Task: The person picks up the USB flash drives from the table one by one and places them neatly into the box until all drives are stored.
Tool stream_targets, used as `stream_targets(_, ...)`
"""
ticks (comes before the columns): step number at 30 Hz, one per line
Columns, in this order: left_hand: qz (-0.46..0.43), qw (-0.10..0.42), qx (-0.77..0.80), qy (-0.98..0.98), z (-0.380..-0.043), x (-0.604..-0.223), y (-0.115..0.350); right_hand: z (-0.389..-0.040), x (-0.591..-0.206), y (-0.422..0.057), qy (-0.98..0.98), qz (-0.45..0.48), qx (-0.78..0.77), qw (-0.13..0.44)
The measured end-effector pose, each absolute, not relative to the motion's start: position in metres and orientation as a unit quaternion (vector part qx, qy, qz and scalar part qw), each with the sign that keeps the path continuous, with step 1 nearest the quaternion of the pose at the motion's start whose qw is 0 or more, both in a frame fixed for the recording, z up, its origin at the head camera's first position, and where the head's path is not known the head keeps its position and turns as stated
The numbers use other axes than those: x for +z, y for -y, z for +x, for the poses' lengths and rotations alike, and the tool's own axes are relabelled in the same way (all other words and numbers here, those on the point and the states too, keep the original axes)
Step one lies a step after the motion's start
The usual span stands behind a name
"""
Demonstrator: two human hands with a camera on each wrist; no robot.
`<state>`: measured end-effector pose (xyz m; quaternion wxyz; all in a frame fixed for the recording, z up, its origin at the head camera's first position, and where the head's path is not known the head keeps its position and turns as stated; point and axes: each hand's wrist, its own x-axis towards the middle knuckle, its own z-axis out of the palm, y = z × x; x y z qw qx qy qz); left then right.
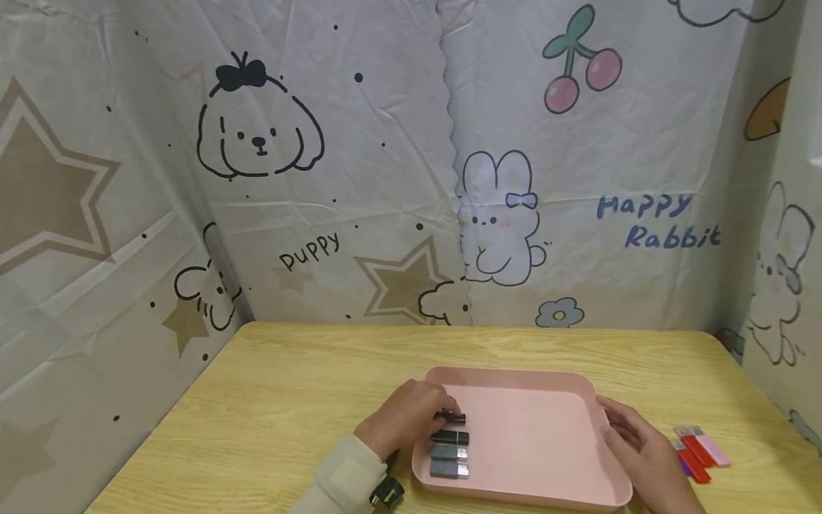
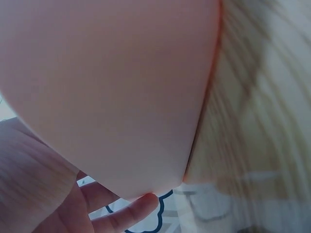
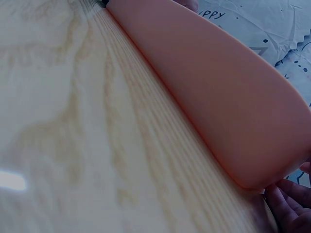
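Observation:
A shallow pink tray (image 1: pixel 533 435) lies on the wooden table. My left hand (image 1: pixel 407 414) reaches over its left wall, fingertips on a black USB stick (image 1: pixel 454 417) that they partly hide. Below that stick, in a column along the tray's left side, lie another black USB stick (image 1: pixel 449 437) and two grey ones with bare metal plugs. At the opposite side, my right hand (image 1: pixel 648 453) holds the tray's right wall between thumb and fingers. The left wrist view is mostly filled by the tray's outer wall (image 2: pixel 121 97), with left fingers (image 2: pixel 131 211) showing past it.
Right of the tray, beyond the right hand, several USB sticks lie close together on the table (image 1: pixel 270 400): a red one (image 1: pixel 696 452), a pink one (image 1: pixel 713 448) and a partly hidden purple one. A black strap device (image 1: pixel 387 492) sits by the left wrist. Printed cloth hangs behind the table.

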<state>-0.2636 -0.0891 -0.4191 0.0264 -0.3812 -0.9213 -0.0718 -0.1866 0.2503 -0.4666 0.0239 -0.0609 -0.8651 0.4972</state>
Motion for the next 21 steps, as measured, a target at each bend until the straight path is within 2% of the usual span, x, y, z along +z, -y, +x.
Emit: stream_targets(21, -0.380, 0.025, -0.063, 0.923, -0.2593, -0.4162, 0.0887, -0.1871, -0.4673, -0.2496, 0.867, -0.066, 0.493, 0.026)
